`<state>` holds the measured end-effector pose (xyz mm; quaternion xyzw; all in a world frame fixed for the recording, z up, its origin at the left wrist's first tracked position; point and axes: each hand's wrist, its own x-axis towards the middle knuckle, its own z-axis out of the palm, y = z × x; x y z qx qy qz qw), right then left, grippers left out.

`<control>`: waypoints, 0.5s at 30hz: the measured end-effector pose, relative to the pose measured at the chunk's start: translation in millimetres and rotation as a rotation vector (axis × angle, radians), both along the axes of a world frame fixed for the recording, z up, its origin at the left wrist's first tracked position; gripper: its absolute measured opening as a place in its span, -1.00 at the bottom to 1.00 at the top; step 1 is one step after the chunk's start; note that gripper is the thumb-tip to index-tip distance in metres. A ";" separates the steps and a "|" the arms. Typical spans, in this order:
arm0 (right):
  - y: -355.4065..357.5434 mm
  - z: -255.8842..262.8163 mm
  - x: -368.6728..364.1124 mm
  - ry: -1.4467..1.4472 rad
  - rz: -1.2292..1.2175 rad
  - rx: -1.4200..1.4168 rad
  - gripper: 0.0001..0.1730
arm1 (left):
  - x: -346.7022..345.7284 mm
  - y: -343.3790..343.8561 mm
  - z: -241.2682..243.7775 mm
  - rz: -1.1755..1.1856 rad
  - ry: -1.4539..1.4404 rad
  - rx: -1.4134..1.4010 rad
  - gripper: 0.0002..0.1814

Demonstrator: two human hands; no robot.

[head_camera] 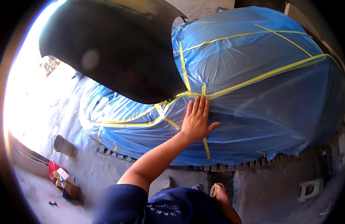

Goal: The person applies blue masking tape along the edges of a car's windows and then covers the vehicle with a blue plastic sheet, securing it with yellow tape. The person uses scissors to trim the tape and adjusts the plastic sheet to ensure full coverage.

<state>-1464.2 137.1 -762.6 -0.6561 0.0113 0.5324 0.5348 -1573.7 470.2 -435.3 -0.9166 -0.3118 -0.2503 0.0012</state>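
Note:
A car is wrapped in translucent blue masking film held by strips of yellow masking tape. Flat against this film lies my left hand, palm down, thumb out to the right, with its fingertips at a tape seam beside the base of the raised dark hood. A short vertical tape strip runs below the hand. Lower down, near my body, my right hand holds a roll of yellow masking tape; its fingers are partly hidden.
On the floor at the left stand a grey bucket, a red bucket and a cardboard box with small items. A pale stool-like object is at the lower right. Floor grating runs along the car's near side.

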 end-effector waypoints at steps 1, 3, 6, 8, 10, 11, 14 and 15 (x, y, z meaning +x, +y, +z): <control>-2.6 -8.7 0.9 -0.011 -0.005 0.003 -0.86 | -1.7 -3.2 1.5 -0.010 0.002 -0.012 -0.04; -4.9 -14.2 1.2 -0.015 -0.006 0.007 -0.86 | -11.2 -7.4 1.8 -0.001 -0.041 -0.047 -0.08; -3.5 -8.9 -5.1 -0.002 0.006 -0.004 -0.86 | -30.2 -11.8 -1.0 0.121 -0.062 -0.021 -0.11; -2.9 -8.2 -7.7 -0.007 0.015 -0.026 -0.86 | -40.4 -7.5 -15.1 0.107 -0.040 -0.019 -0.11; 1.1 -5.3 -12.3 -0.014 0.045 -0.019 -0.86 | -50.8 -2.9 -30.0 0.083 -0.023 0.002 -0.11; 4.1 -4.2 -17.5 -0.017 0.060 -0.015 -0.86 | -57.5 -1.3 -36.0 0.059 -0.025 0.002 -0.11; 18.6 6.6 -33.4 -0.020 0.061 -0.009 -0.86 | -77.1 -3.3 -42.6 -0.086 -0.064 -0.048 -0.14; 22.8 10.9 -40.8 -0.024 0.066 -0.010 -0.86 | -85.5 -2.2 -49.8 -0.172 -0.064 -0.065 -0.14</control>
